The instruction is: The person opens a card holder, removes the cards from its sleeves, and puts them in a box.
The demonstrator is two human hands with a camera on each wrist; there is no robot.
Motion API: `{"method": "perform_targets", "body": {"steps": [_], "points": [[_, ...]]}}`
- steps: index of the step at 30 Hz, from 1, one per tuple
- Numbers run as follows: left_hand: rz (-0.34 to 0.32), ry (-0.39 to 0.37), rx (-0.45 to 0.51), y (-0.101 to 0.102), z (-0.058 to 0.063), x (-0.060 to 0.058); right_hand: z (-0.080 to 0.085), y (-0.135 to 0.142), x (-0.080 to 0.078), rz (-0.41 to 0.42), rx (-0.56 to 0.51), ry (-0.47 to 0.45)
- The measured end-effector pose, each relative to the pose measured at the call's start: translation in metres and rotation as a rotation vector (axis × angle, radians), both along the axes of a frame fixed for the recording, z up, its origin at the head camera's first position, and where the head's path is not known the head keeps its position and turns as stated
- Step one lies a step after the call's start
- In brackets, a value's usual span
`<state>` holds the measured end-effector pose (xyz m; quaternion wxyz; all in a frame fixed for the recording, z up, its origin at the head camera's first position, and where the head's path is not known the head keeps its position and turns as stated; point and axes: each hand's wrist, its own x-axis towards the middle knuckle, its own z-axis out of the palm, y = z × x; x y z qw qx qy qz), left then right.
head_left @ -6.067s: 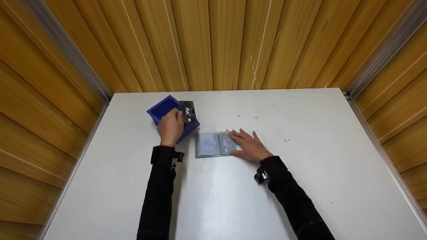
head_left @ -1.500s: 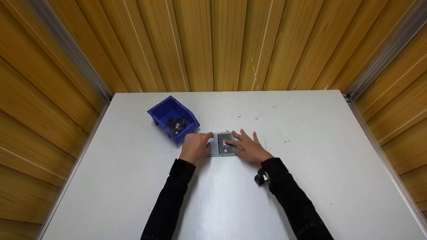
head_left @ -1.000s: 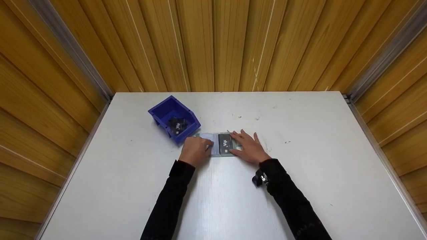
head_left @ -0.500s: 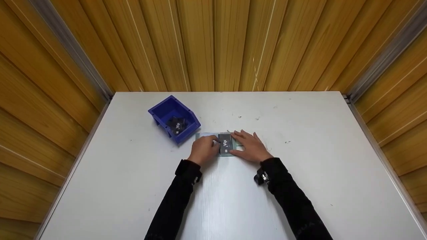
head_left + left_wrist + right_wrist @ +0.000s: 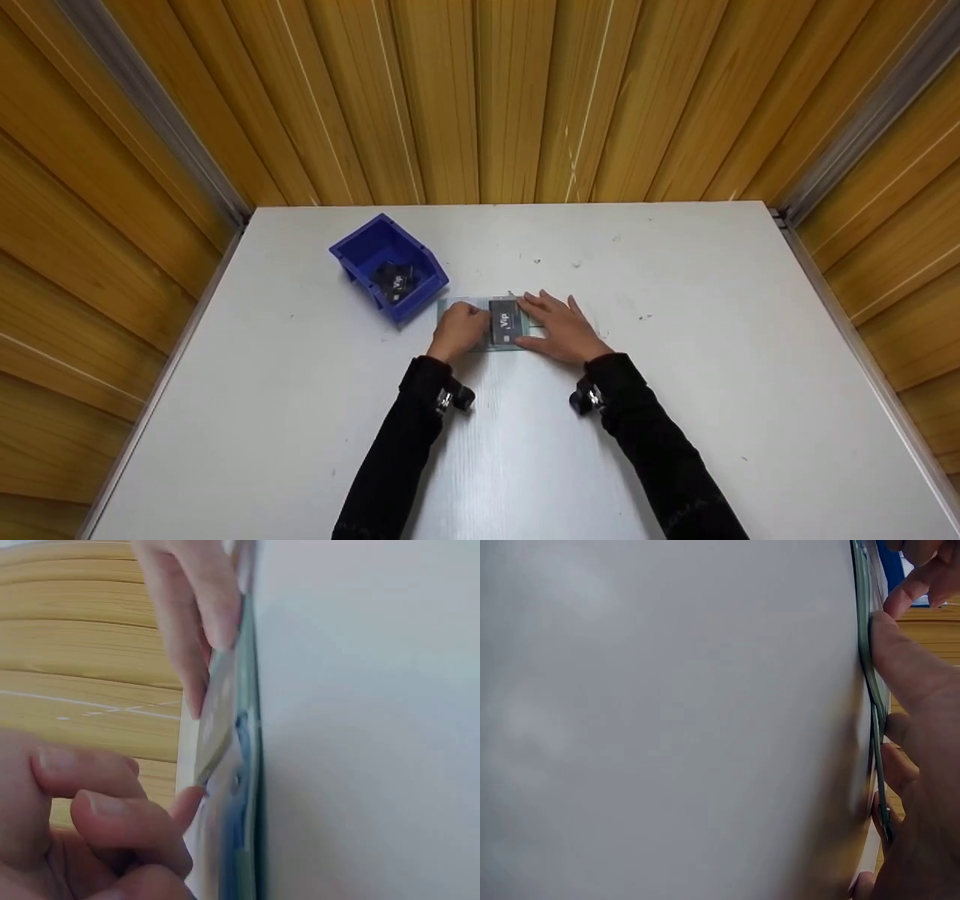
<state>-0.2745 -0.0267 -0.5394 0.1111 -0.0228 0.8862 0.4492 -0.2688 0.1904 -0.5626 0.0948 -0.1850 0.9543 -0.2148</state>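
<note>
A small card holder (image 5: 451, 303) with a pale green cover and clear pages lies spread on the white table. On its right-hand page is a dark card (image 5: 505, 324) marked "Vip"; I cannot tell how far it sits inside the clear pocket. My left hand (image 5: 459, 330) is beside the card's left edge with fingers curled. In the left wrist view, one of its fingertips (image 5: 189, 804) touches the card's edge. My right hand (image 5: 559, 330) rests on the holder's right side, its fingers spread and straight, thumb and index by the card's right edge.
A blue bin (image 5: 375, 244) stands behind and left of the holder, with several dark cards (image 5: 396, 282) in it. Wood-patterned walls (image 5: 480, 105) close off the back and sides of the table (image 5: 675, 300).
Six seconds ago my left hand held a card over the bin; a dark card now lies at the holder's right page. Lately that hand has shifted right to the card's edge. The right hand stays put.
</note>
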Motion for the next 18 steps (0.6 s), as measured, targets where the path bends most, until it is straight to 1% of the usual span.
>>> {"method": "perform_targets", "body": {"steps": [2, 4, 5, 7, 9, 11, 13, 18], "points": [[0.004, -0.024, 0.044, -0.0005, 0.0001, -0.0001, -0.0001, 0.0002, -0.0004, 0.0, -0.002, 0.001], [-0.002, -0.032, 0.037, -0.0006, -0.0007, -0.0002, -0.0001, 0.0003, -0.0004, 0.003, -0.008, 0.003], [-0.007, -0.033, 0.013, -0.0004, -0.0013, -0.0004, -0.0001, 0.0005, -0.0003, 0.006, -0.013, 0.007], [-0.029, -0.02, -0.067, 0.0004, -0.0027, -0.0006, -0.0002, 0.0007, -0.0002, 0.012, -0.019, 0.008], [-0.06, 0.005, -0.16, 0.0019, -0.0041, -0.0008, -0.0005, 0.001, 0.0, 0.019, -0.02, 0.014], [-0.084, 0.031, -0.225, 0.0031, -0.0048, -0.001, -0.0012, 0.0015, -0.0002, 0.023, -0.012, 0.013], [-0.095, 0.053, -0.26, 0.004, -0.0052, -0.0013, -0.0009, 0.0017, -0.0001, 0.027, -0.006, 0.018], [-0.112, 0.07, -0.281, 0.0039, -0.0055, -0.0029, 0.0026, 0.002, 0.0003, 0.02, 0.007, 0.018]]}}
